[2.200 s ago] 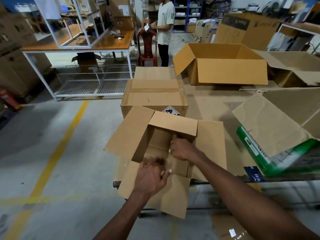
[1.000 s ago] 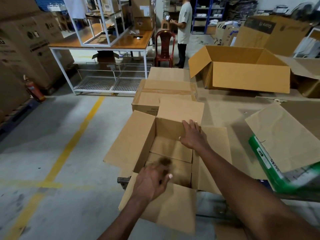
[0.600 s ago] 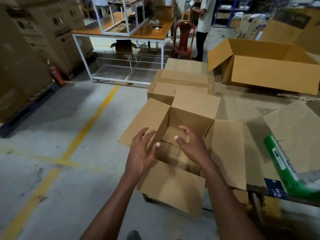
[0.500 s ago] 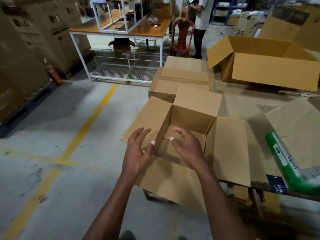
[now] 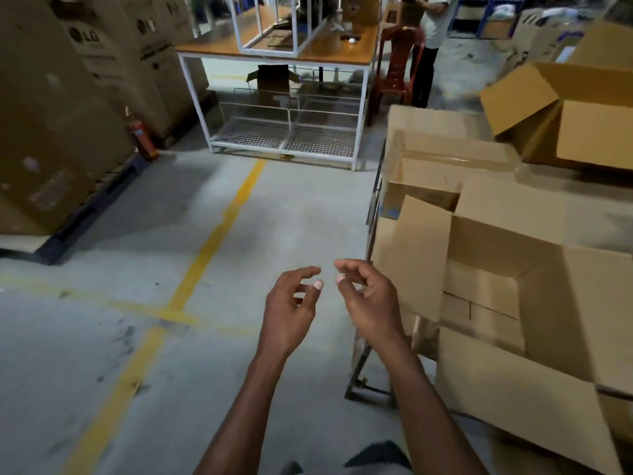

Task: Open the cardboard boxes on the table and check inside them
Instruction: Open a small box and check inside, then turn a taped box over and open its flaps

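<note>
An open cardboard box [image 5: 486,289] sits at the table's near left corner, all flaps folded out, with only its bare inner bottom showing. Behind it lies a taped, shut box [image 5: 445,159]. A large open box [image 5: 582,132] rests on its side at the back right. My left hand [image 5: 291,310] and my right hand [image 5: 368,299] hover over the floor to the left of the open box, fingers loosely curled, holding nothing and touching nothing.
The table's metal frame [image 5: 371,200] edges the boxes on the left. Concrete floor with yellow lines [image 5: 212,234] spreads left. Tall stacked cartons [image 5: 68,97] and a fire extinguisher [image 5: 142,138] stand far left. A white-framed workbench [image 5: 281,53], a red chair [image 5: 397,63] and a person [image 5: 431,29] are beyond.
Both hands have left the open box and drawn back to its left, over the floor. My view has swung left, so the boxes now sit at the right.
</note>
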